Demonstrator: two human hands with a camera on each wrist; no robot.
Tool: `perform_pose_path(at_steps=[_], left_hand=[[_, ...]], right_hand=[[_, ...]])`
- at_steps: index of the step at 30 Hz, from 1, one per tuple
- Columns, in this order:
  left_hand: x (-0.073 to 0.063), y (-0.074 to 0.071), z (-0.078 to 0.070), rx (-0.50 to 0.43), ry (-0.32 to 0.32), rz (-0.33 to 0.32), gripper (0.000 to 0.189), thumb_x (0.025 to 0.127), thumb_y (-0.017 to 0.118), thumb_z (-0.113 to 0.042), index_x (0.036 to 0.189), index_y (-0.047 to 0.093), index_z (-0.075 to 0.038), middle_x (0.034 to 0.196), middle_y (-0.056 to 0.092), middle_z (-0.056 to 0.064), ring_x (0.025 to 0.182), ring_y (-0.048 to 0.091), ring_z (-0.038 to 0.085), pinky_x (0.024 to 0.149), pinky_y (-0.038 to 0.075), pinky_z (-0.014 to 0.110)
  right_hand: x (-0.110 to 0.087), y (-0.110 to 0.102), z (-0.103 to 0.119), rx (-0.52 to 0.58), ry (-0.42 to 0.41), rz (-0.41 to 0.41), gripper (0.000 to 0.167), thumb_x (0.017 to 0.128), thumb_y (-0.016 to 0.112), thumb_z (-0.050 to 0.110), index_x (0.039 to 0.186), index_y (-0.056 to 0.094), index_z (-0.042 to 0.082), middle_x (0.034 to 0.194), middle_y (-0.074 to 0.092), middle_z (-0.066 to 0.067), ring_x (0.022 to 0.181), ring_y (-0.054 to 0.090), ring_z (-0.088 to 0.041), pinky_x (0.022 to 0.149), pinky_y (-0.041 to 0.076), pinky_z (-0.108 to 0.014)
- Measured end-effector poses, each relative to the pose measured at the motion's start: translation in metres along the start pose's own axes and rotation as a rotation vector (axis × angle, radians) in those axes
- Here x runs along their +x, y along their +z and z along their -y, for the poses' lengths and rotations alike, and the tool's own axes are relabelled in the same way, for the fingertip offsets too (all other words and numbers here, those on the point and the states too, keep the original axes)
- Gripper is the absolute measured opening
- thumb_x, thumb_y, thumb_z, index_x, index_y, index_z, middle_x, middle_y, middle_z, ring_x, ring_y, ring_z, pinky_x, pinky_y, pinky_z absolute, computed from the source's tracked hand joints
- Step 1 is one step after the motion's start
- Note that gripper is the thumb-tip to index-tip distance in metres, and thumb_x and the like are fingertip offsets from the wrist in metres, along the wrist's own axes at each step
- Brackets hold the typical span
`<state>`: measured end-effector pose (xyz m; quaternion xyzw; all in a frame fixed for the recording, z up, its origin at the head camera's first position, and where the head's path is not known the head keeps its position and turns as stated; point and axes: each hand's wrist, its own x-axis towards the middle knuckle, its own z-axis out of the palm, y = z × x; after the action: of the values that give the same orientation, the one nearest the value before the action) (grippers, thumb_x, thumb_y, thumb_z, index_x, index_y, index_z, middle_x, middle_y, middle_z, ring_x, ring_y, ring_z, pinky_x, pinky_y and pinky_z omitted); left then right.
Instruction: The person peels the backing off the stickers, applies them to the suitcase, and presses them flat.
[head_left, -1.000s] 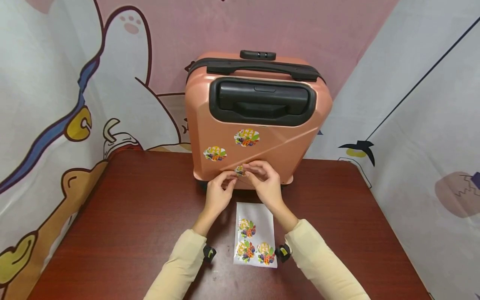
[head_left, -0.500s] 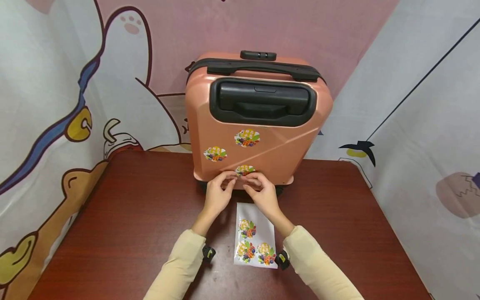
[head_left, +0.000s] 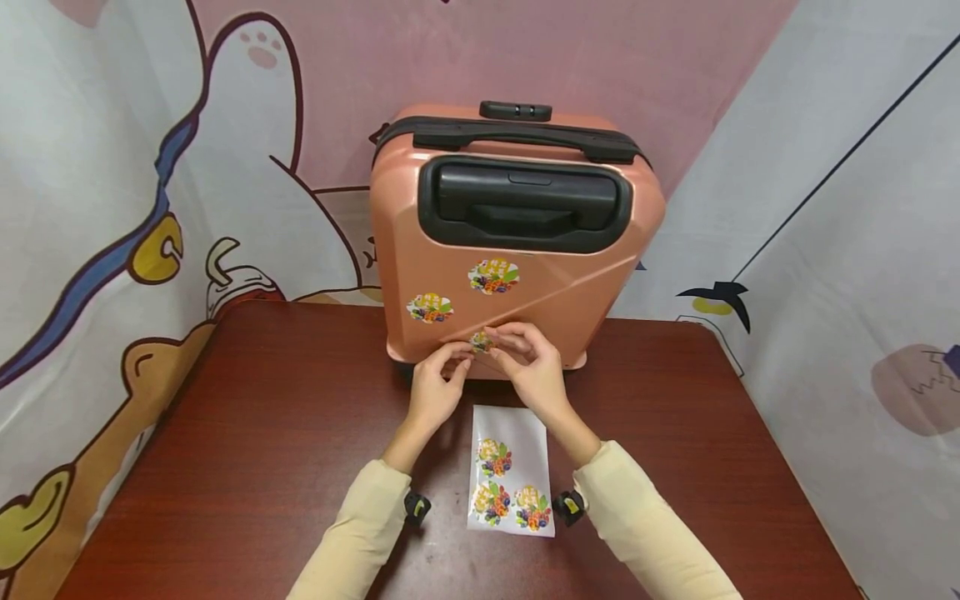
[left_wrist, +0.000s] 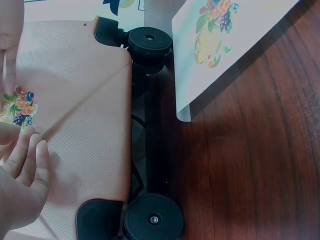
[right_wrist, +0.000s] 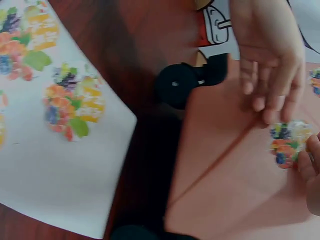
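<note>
A round fruit-print sticker (head_left: 480, 341) lies on the lower front of a pink suitcase (head_left: 540, 308), partly covered by fingers. My left hand (head_left: 437, 383) touches its left edge with the fingertips. At the sticker's right side, my right hand (head_left: 536, 371) rests its fingertips, thumb held apart from the fingers. In the right wrist view the same sticker (right_wrist: 290, 142) looks flat against the shell between both hands. Higher up are two more fruit stickers, one in the middle (head_left: 493, 276) and one at left (head_left: 431, 307).
A white sticker sheet (head_left: 525, 425) bearing 3 fruit stickers lies on the brown table (head_left: 300, 433), below the hands. The suitcase stands upright near a printed cloth backdrop (head_left: 525, 50). Its black wheels (left_wrist: 152, 217) show in the left wrist view.
Half a second ago my right hand dipped lower and left, baring more of the sticker. Now it is back up over the sticker's right side. My left hand has barely moved.
</note>
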<state>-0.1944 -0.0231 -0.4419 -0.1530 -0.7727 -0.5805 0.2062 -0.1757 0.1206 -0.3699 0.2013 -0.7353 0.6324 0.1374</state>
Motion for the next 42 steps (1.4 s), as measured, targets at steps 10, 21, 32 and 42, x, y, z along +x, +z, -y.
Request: perform_pose_path(at_steps=[10,21,32,42], left_hand=[[-0.001,-0.001,0.000,0.020,-0.002,0.005,0.017,0.083,0.061,0.003,0.099,0.065,-0.001,0.087,0.067,0.010,0.074,0.063,0.018,0.062,0.051,0.028],[0.000,0.000,0.000,0.003,0.000,-0.007,0.017,0.082,0.061,0.005,0.098,0.064,0.000,0.085,0.067,0.010,0.072,0.063,0.018,0.060,0.051,0.027],[-0.001,0.000,0.000,0.005,0.002,-0.001,0.017,0.083,0.061,0.004,0.099,0.064,-0.001,0.086,0.067,0.010,0.073,0.063,0.018,0.061,0.051,0.028],[-0.001,0.000,0.000,-0.018,-0.003,0.005,0.017,0.083,0.060,0.005,0.099,0.064,0.001,0.087,0.066,0.014,0.074,0.062,0.020,0.062,0.051,0.028]], right_hand=[[-0.017,-0.003,-0.027,-0.070,0.147,0.037,0.026,0.077,0.061,-0.015,0.102,0.053,-0.015,0.102,0.061,-0.029,0.097,0.058,-0.042,0.079,0.049,-0.043],[-0.002,-0.008,-0.005,0.031,0.053,-0.012,0.024,0.077,0.058,-0.020,0.100,0.051,-0.018,0.101,0.058,-0.035,0.098,0.055,-0.046,0.078,0.049,-0.026],[-0.015,-0.008,-0.025,-0.034,0.144,-0.008,0.025,0.077,0.060,-0.016,0.101,0.053,-0.016,0.102,0.060,-0.030,0.099,0.057,-0.041,0.077,0.050,-0.025],[-0.004,-0.018,-0.036,-0.004,0.056,-0.069,0.023,0.076,0.063,-0.014,0.098,0.058,-0.009,0.097,0.065,-0.023,0.094,0.061,-0.032,0.075,0.050,-0.023]])
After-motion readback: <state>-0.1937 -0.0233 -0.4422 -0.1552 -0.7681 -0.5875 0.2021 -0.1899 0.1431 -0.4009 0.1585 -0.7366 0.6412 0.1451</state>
